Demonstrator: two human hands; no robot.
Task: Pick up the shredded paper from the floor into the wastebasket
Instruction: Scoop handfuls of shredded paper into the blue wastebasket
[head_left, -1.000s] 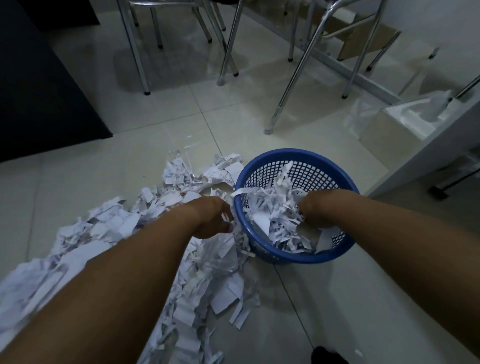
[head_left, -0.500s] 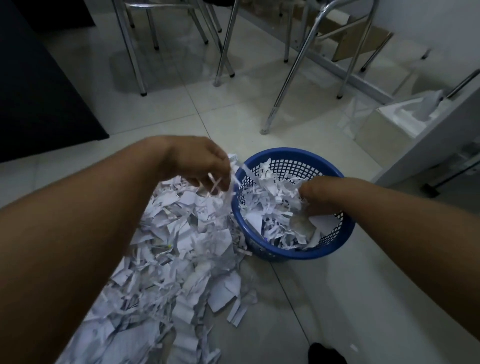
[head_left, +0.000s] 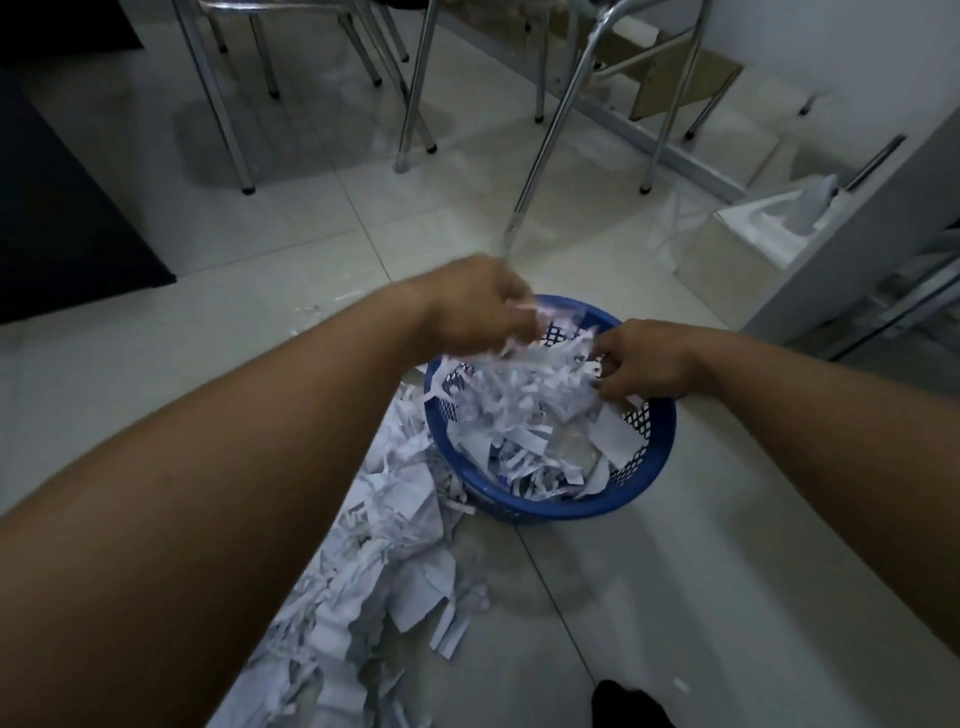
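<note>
A round blue mesh wastebasket (head_left: 644, 483) stands on the tiled floor, partly filled with white shredded paper (head_left: 524, 410). My left hand (head_left: 472, 306) hovers over its far left rim, fingers curled around a bunch of shreds that trail down into the basket, blurred by motion. My right hand (head_left: 644, 364) is over the basket's right side, its fingers curled down onto the paper inside. A heap of shredded paper (head_left: 379, 566) lies on the floor left of the basket, partly hidden under my left forearm.
Metal chair legs (head_left: 545, 145) stand behind the basket. A tissue box (head_left: 748, 234) sits at the right beside a grey cabinet (head_left: 872, 228). A dark mat (head_left: 57, 218) covers the floor at far left. A dark shoe tip (head_left: 623, 706) shows at the bottom.
My left hand rose from the floor heap with a bunch of shreds and swung right, over the basket. My right hand stayed inside the basket on the paper.
</note>
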